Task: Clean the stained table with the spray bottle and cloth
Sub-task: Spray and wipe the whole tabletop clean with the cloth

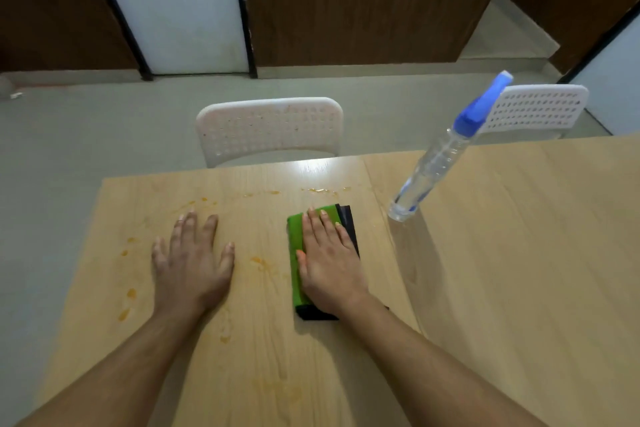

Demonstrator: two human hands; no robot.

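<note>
Both forearms reach in: your left hand point(194, 263) lies flat on the desk point(519, 253), right hand point(329, 256) flat atop the cloth point(296, 253). It's soft, probably light; pinch an edge.

No text, label, brand, number or sign can be read anywhere. The clear plastic spray bottle with the blue trigger head point(437, 163) bears faint raised marks on its side, too small and blurred to make out as writing.
</note>
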